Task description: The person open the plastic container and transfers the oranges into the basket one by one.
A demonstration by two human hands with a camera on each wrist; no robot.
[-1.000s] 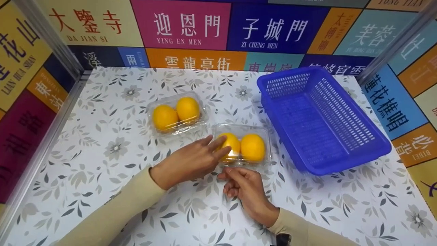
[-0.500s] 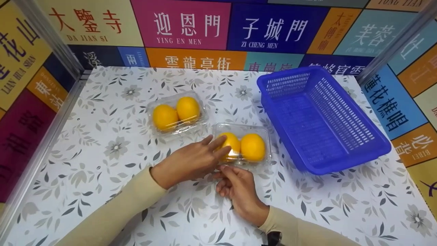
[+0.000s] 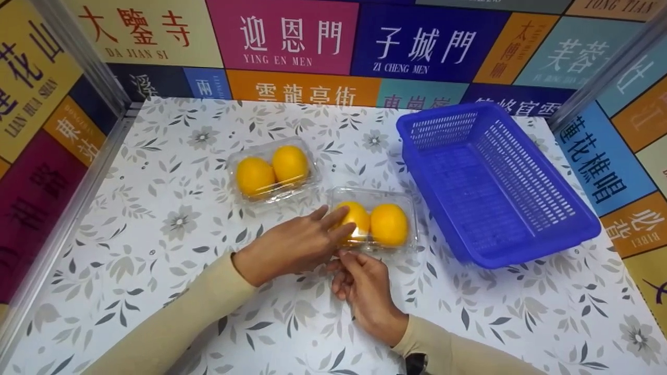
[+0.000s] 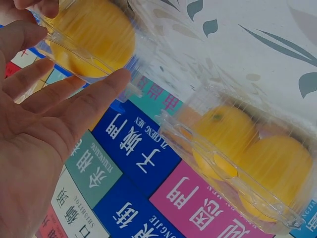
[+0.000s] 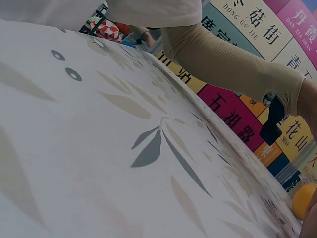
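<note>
A clear plastic clamshell box (image 3: 375,195) with two oranges (image 3: 388,225) lies on the table's middle, its lid down. My left hand (image 3: 292,245) reaches over its left end, with fairly straight fingers touching the lid. At the near left corner, my right hand (image 3: 369,291) pinches the box's edge between thumb and forefinger; its other fingers are curled. Farther back and left sits a similar box (image 3: 281,196) with two oranges, also seen as a box (image 4: 237,166) in the left wrist view. The right wrist view shows mostly tablecloth and the left sleeve (image 5: 223,64).
A blue plastic basket (image 3: 469,192) with slotted sides stands right of the boxes, nothing inside it. Leaf-patterned cloth (image 3: 172,271) covers the table. Panels with printed characters (image 3: 284,39) wall the back and both sides.
The right hand has shifted slightly left and up to the near left corner of the box. The left hand stays on the lid. The whole head view has shifted slightly.
</note>
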